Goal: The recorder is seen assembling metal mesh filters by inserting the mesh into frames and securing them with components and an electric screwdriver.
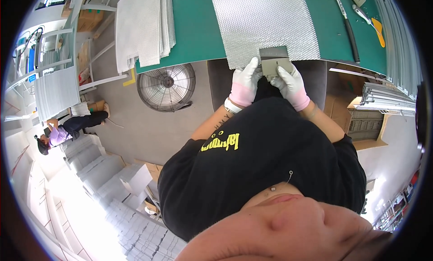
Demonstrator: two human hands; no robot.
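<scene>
Where textured sheeting (266,24) ends, hands (292,86) hold a flat plate (272,65).

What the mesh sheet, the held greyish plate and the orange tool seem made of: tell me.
Mesh sheet: probably metal; silvery, glinting lattice.
Greyish plate: flat matte finish; painted metal or plastic, unclear.
Orange tool: likely plastic; smooth, uniform colour.
</scene>
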